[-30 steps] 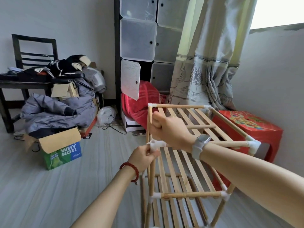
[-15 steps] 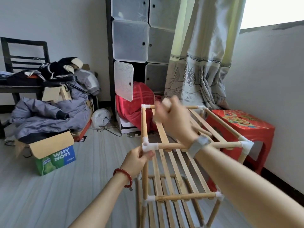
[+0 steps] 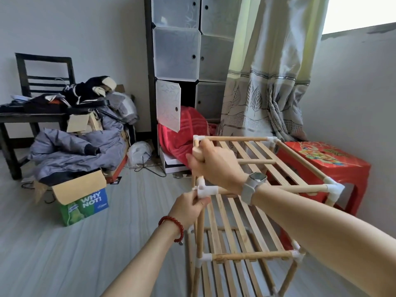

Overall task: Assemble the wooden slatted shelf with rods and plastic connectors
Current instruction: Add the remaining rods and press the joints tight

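1. The left hand (image 3: 189, 207), a red bead bracelet (image 3: 173, 227) on its wrist, pinches the white plastic connector (image 3: 204, 189) at the near left corner of the shelf's middle tier, with fingers curled around the upright just under it
2. The right hand (image 3: 214, 166), with a pale watch (image 3: 252, 185) on the wrist, is clenched around a short wooden rod (image 3: 197, 151) directly above that connector; the rod's lower end is hidden by the fingers, so whether it sits in the socket cannot be told
3. The wooden slatted shelf (image 3: 246, 221) stands on the pale floor at near right, its slats running away from the camera; a horizontal rod (image 3: 250, 256) with white connectors at both ends crosses the near side lower down
4. The top frame's far rod (image 3: 233, 138) spans between two white corner pieces
5. A red plastic stool (image 3: 334, 161) stands just beside the shelf's right side, against the wall
6. At left, a green and blue cardboard box (image 3: 85, 202) printed "WHY NOT!" sits open on the floor, with grey clothing (image 3: 72, 148) heaped behind it
7. Farther back, a red cloth (image 3: 184, 133) spills from a cube cabinet (image 3: 186, 52) with one door ajar
8. A dark chair (image 3: 42, 69) stands at far left, and a patterned curtain (image 3: 267, 82) hangs at far right
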Available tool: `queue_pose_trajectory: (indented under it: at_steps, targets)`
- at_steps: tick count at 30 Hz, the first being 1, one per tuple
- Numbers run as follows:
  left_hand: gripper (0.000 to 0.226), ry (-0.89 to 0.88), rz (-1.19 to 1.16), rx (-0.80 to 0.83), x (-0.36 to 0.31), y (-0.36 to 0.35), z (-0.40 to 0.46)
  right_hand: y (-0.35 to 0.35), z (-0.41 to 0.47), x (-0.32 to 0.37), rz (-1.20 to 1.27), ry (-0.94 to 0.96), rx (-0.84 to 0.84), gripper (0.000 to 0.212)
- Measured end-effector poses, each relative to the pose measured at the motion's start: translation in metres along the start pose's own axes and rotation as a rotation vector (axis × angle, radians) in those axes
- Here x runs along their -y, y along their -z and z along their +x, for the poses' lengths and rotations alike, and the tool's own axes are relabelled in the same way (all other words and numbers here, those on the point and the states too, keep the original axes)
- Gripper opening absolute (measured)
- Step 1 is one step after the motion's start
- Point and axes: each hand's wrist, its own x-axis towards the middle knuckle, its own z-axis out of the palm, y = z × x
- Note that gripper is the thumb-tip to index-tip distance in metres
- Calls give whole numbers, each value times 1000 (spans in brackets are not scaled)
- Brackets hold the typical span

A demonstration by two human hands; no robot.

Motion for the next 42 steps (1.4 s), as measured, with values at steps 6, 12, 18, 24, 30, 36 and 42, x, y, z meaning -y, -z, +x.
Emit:
queue_pose_trajectory:
  at_steps: [6,12,18,24,30,36,42]
  targets:
    - [18,-10,-33,-17,4,1,0,-8,-18,-3,-20,-77,-18,36]
    - [32,78,101,-109,-2,-2,-1,3,-17,-33,27,-119,-40,36]
    - [80,-108,462,-427,-21,-21,3,20,-40,-79,-8,-289,-127,33]
    - [45,-511,898,-291,-75,-62,21,71,-67,-156,-205,-458,-164,40]
    - [49,-512,773,-121,-135,-154,50,150,-65,-212,-274,-639,-314,41]
    - [31,-694,852,-197,-132,-197,67,94,-114,-246,-192,-695,-307,38]
    - [34,-602,840,-62,-135,-184,75,95,-114,-282,164,-755,-440,39]
